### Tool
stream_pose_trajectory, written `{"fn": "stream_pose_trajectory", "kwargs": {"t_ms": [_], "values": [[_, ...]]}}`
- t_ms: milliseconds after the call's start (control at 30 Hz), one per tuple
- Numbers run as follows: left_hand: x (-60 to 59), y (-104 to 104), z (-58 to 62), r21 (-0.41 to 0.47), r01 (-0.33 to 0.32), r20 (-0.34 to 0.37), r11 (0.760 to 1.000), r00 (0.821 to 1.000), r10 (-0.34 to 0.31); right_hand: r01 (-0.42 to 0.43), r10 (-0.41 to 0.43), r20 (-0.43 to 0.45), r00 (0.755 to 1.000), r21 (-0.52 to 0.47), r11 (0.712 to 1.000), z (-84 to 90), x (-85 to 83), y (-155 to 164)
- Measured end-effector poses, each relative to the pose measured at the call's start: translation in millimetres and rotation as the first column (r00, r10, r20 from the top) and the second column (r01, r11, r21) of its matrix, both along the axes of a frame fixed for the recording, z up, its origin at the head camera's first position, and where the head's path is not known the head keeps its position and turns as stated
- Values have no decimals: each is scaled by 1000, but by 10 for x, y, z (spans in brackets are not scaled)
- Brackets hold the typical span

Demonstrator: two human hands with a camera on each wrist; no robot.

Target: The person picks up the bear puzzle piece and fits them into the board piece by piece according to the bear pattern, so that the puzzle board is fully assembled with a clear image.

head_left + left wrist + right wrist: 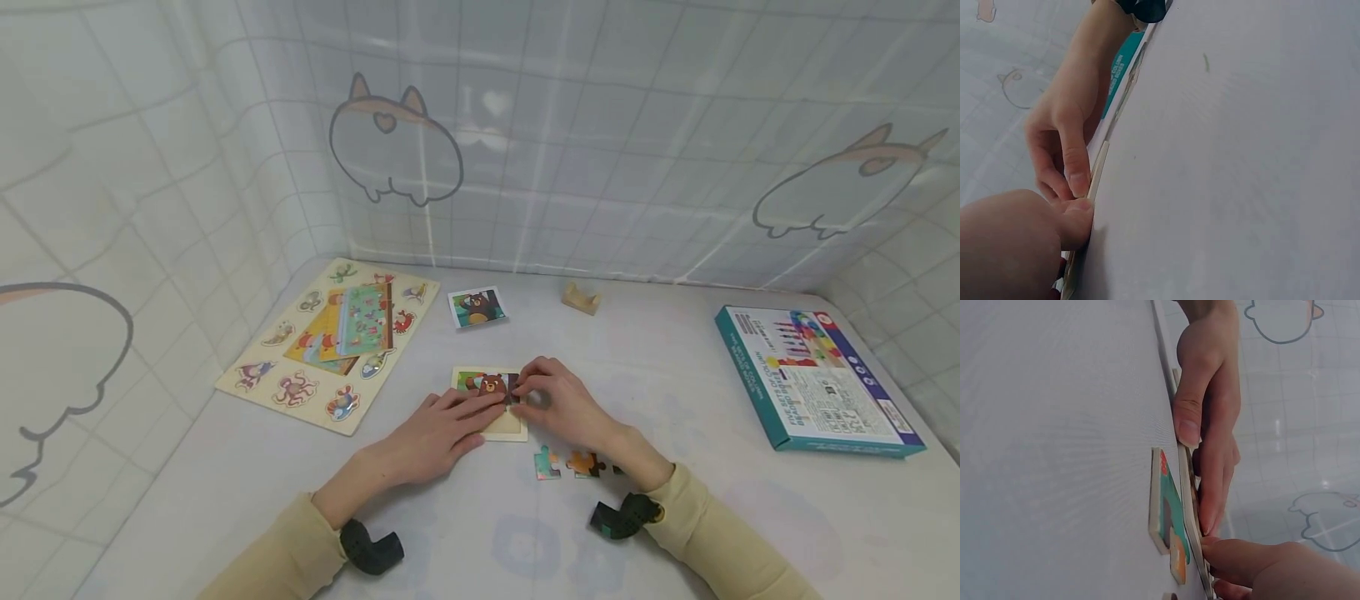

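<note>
The left hand (442, 433) lies flat, steadying the small square wooden bear puzzle tray (504, 425) mid-table. The right hand (558, 404) pinches a dark puzzle piece (513, 388) at its edge; I'd align the tabs first, then press gently.

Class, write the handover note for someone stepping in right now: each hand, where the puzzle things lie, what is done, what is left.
Left hand: flat, fingers pressing on the bear puzzle tray.
Right hand: fingertips pinching a dark piece at the tray's upper right.
Done: the bear's head and top strip are in; the lower tray is bare.
Left: seat the dark piece, then place the two loose pieces in front of the right wrist.
The reference card lies beyond the tray; the animal board is at far left, the box at right.
</note>
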State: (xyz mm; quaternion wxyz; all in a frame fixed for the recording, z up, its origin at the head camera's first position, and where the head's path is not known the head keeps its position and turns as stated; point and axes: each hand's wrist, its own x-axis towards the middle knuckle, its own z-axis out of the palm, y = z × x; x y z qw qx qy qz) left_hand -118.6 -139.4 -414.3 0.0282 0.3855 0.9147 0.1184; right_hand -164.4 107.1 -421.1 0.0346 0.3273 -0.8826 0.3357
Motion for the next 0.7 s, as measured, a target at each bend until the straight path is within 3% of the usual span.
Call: {"fn": "stream_pose_trajectory", "kwargs": {"t_ms": [233, 367, 500, 700], "values": [[4, 31, 20, -25, 30, -19, 999, 999, -30, -24, 24, -6, 1000, -33, 999, -27, -27, 18], [-3, 37, 25, 6, 59, 34, 998, 998, -59, -28, 28, 1, 1000, -36, 999, -23, -24, 5], [-9, 34, 27, 36, 46, 92, 998, 995, -49, -39, 39, 27, 999, 4, 999, 29, 2, 13], [-24, 41, 34, 40, 70, 54, 997, 996, -72, -81, 78, 48, 996, 61, 995, 128, 69, 162]]}}
